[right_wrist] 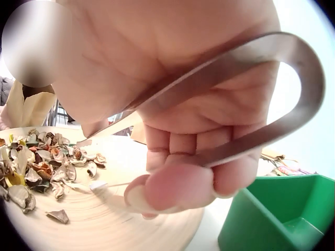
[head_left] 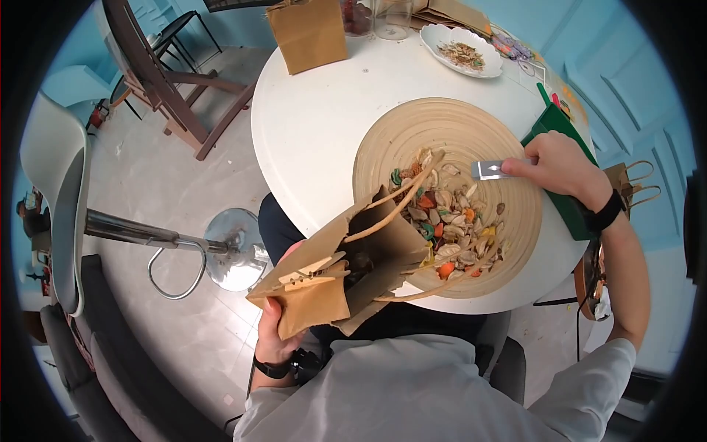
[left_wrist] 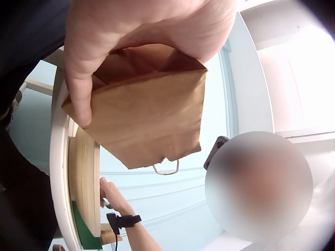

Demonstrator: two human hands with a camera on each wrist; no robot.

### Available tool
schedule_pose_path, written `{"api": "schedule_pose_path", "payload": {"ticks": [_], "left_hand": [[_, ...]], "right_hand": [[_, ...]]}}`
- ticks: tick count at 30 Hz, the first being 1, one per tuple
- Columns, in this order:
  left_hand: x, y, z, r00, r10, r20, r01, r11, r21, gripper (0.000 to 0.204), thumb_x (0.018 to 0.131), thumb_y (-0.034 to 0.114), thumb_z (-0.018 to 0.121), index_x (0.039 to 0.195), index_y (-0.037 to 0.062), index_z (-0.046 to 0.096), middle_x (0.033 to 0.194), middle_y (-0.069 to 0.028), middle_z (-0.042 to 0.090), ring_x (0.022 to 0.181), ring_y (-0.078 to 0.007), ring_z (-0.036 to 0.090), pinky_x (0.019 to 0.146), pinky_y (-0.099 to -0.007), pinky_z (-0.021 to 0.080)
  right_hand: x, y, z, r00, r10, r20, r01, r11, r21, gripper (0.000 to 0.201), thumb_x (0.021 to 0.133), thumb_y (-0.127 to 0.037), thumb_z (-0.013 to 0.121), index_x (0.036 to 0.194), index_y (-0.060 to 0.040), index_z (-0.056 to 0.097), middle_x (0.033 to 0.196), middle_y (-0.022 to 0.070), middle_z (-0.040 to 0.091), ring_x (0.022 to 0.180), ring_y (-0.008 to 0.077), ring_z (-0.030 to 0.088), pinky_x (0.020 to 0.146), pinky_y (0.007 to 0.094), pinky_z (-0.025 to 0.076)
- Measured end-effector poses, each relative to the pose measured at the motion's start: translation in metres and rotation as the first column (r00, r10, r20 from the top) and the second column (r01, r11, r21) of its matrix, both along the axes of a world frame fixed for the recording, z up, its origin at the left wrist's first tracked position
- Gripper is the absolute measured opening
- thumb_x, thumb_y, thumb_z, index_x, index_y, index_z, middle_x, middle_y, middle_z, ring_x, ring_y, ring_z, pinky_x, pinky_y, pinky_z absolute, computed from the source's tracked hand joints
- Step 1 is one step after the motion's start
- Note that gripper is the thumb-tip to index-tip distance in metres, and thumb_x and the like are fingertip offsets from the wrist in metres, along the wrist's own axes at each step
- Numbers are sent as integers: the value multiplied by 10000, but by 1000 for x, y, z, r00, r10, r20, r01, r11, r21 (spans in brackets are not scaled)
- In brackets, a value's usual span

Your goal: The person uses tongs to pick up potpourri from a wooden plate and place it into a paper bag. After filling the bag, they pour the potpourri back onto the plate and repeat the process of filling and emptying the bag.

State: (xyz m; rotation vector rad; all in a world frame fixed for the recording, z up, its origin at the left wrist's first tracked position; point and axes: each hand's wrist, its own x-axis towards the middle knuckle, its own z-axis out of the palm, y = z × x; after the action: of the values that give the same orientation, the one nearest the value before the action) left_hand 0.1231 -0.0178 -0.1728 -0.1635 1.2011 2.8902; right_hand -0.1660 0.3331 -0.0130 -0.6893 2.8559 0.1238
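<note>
By the left hand (head_left: 275, 340), the paper bag (head_left: 313, 308) was gripped, its mouth best held open beside the dried petals (head_left: 446, 255) on the round tray (head_left: 390, 136). Over it, metal tongs (head_left: 486, 170) were pinched in the right hand (head_left: 563, 163), best squeezed lightly.

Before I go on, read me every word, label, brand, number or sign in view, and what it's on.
No word, brand or number can be read.
Metal tongs in the right hand: a pale diamond-shaped mark, no legible lettering.
Paper bag in the left hand: small dark marks by its upper edge, too small to read.
Standing bag: no print on the face in view.
</note>
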Motion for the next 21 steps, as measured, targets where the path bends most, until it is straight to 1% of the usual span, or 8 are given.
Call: {"api": "schedule_pose_path", "payload": {"ticks": [3, 5, 7, 9, 10, 12, 20, 21], "left_hand": [[-1, 4, 6, 1000, 28, 7, -28, 998, -49, 727, 947, 556, 539, 1467, 83, 354, 1418, -144, 496, 1217, -295, 565, 934, -434, 529], [3, 0, 3, 1000, 18, 21, -17, 1000, -25, 723, 949, 553, 539, 1468, 85, 354, 1421, -146, 493, 1220, -298, 563, 939, -438, 527], [7, -4, -3, 999, 9, 31, -9, 1000, 3, 720, 951, 550, 538, 1469, 86, 354, 1424, -147, 491, 1223, -302, 560, 945, -443, 524], [8, -6, -8, 1000, -17, 23, 15, 997, 75, 724, 948, 553, 541, 1472, 91, 353, 1434, -149, 481, 1246, -307, 542, 982, -468, 500], [8, -5, -7, 1000, -19, 25, 17, 997, 75, 724, 948, 553, 541, 1472, 91, 353, 1434, -149, 481, 1246, -307, 542, 982, -468, 500], [2, 1, 5, 999, 7, 34, -7, 1000, -14, 727, 946, 556, 542, 1475, 95, 352, 1439, -149, 477, 1258, -308, 534, 1005, -471, 485], [1, 4, 6, 999, 29, 16, -29, 998, -47, 725, 944, 550, 550, 1469, 88, 358, 1437, -153, 478, 1269, -308, 525, 1022, -476, 472], [-1, 5, 8, 999, 33, 4, -33, 998, -61, 723, 944, 545, 553, 1464, 80, 362, 1434, -155, 481, 1271, -307, 523, 1027, -477, 468]], "right_hand": [[4, -14, -5, 998, 57, 40, -57, 998, 0, 746, 807, -650, 650, 507, 25, 550, 433, 127, 404, 428, 287, 457, 457, 385, 368], [9, -22, -9, 993, 84, 79, -84, 996, 0, 755, 805, -658, 646, 500, 25, 541, 435, 128, 404, 438, 294, 466, 461, 387, 375], [16, -28, -14, 976, 209, 59, -203, 974, -96, 770, 800, -678, 632, 493, 21, 530, 432, 133, 399, 429, 297, 461, 453, 401, 373], [20, -36, -17, 975, 207, 81, -200, 976, -81, 776, 798, -686, 627, 490, 20, 529, 430, 136, 399, 428, 299, 462, 449, 402, 373], [22, -38, -18, 974, 203, 101, -197, 978, -65, 781, 795, -694, 621, 488, 18, 529, 429, 139, 399, 427, 301, 463, 445, 403, 374], [23, -40, -21, 974, 198, 109, -192, 979, -64, 786, 794, -699, 619, 485, 18, 527, 427, 140, 396, 425, 301, 461, 442, 403, 371], [21, -31, -28, 977, 192, 91, -182, 977, -107, 782, 788, -693, 633, 479, 16, 521, 423, 132, 369, 420, 291, 442, 436, 401, 355], [20, -30, -25, 982, 167, 91, -155, 980, -121, 771, 789, -676, 648, 481, 19, 516, 421, 125, 352, 413, 280, 420, 432, 393, 340]]}}
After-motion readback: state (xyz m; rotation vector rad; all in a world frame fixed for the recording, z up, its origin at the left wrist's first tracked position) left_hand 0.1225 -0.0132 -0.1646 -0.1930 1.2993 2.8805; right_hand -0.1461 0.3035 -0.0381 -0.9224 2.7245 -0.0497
